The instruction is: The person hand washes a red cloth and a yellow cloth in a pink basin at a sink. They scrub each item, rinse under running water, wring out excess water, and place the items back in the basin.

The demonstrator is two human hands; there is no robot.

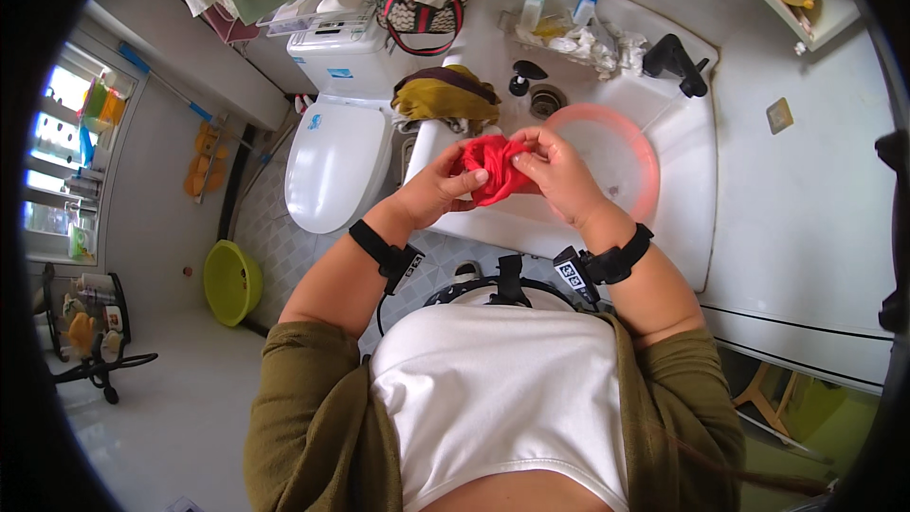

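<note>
Both my hands hold a bunched red cloth (495, 169) above the near edge of a white sink (679, 227). My left hand (444, 188) grips its left side, the thumb lying over the fabric. On its right side my right hand (558, 167) pinches the cloth between thumb and fingers. A round pink translucent basin (648, 163) sits in the sink, just beyond and right of my right hand. Behind my left hand, a mustard and brown cloth bundle (444, 99) rests on the sink's left rim.
A closed white toilet (338, 167) stands left of the sink. A black faucet (675, 64) and a rack with brushes and crumpled white material (586, 46) are at the back. A patterned bag (426, 7) hangs behind; a green basin (233, 283) is at left.
</note>
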